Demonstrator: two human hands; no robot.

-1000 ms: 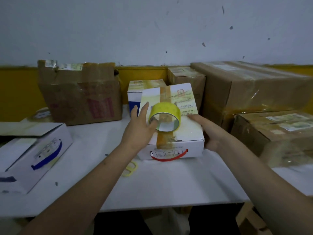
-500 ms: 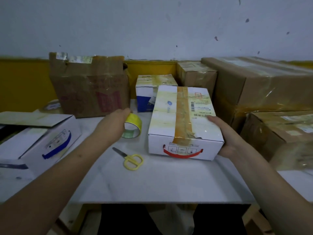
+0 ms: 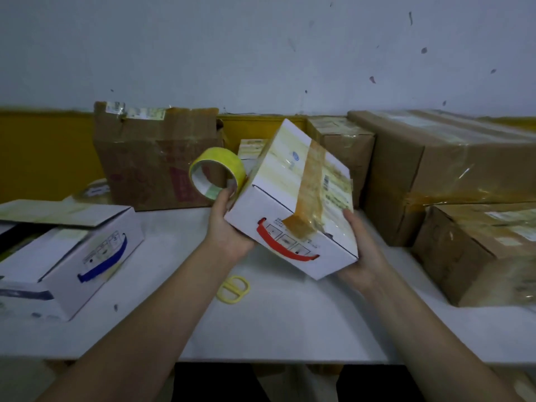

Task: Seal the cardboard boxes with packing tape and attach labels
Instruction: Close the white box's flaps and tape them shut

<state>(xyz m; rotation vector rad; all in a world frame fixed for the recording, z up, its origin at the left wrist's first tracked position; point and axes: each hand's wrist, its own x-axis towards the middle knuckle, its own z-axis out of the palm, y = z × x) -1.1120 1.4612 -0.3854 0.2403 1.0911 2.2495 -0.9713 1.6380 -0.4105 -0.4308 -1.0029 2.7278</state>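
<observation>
Head view shows the white box [image 3: 293,198] with the red handle mark lifted clear of the desk [image 3: 290,323] and tipped, its near-left corner low and its far end raised; half a second earlier it sat flat on the desk with only the right hand against its side. A brown strip of tape runs along the top of the white box and folds over its front face, and a printed label lies on the top, right of that strip.

The left hand [image 3: 229,227] now cups the lower left corner of the white box from beneath, and its fingers also pinch the yellow tape roll [image 3: 217,172], which stands just left of the box's upper edge. The right hand [image 3: 362,250] wraps the right corner of the white box, thumb on the side, fingers hidden underneath.

Judging by the strip and label already in place, this box looks finished on top, and the lift suggests it is being turned for another seam or carried away.

Below the white box, yellow scissors [image 3: 232,288] lie on the desk. Left of it an open white box with a blue mark [image 3: 66,256] waits unsealed. Behind and right of it stand brown cartons [image 3: 435,169], already wrapped in tape.
</observation>
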